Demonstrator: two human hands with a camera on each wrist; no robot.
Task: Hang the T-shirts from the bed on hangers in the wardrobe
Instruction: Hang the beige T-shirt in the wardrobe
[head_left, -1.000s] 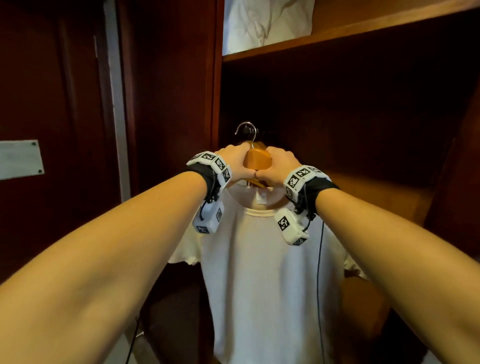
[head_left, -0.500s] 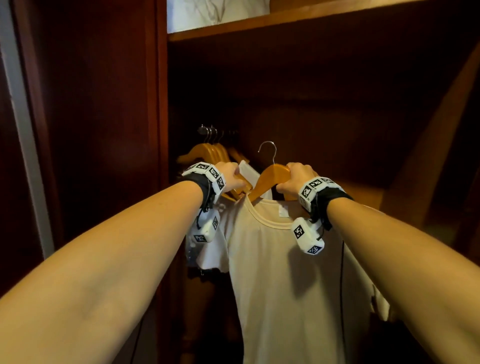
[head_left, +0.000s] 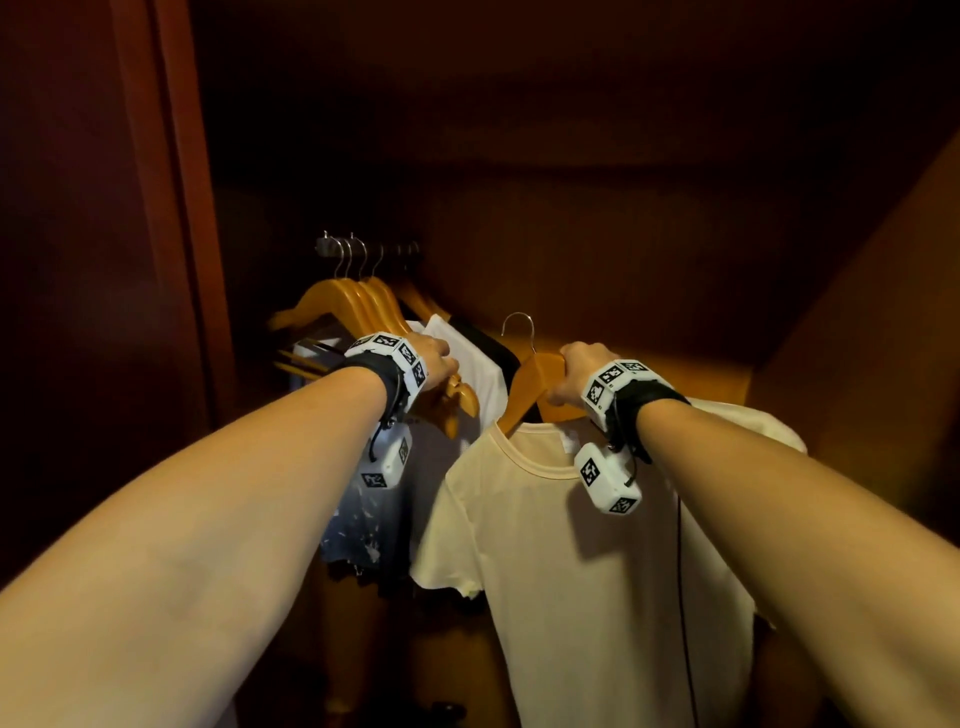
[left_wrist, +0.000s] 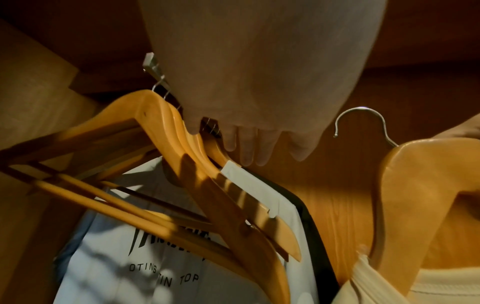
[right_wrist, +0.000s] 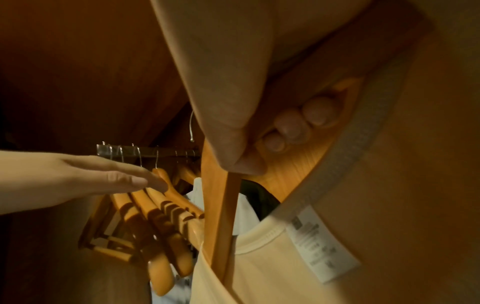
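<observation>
A cream T-shirt (head_left: 587, 582) hangs on a wooden hanger (head_left: 535, 384) with a metal hook (head_left: 522, 325). My right hand (head_left: 576, 374) grips that hanger near its neck, thumb in front and fingers (right_wrist: 298, 125) curled behind, below and right of the rail (head_left: 363, 248). My left hand (head_left: 434, 358) reaches with straight fingers (left_wrist: 249, 148) against the hung wooden hangers (head_left: 358, 306) on the rail, pressing them to the left. A white printed T-shirt (left_wrist: 145, 263), a plain white one (head_left: 467, 364) and a dark garment (head_left: 488, 343) hang there.
The wardrobe's dark wooden side wall (head_left: 171, 208) stands at the left and its back panel (head_left: 623, 234) lies behind the rail. Free rail length lies right of the hung hangers. A slanted wooden panel (head_left: 883, 291) closes the right side. A black cable (head_left: 680, 571) hangs from my right wrist.
My left hand let go of the cream shirt's hanger and moved left onto the hung hangers. My right hand carried the shirt deeper into the wardrobe, and my view shifted right and inward.
</observation>
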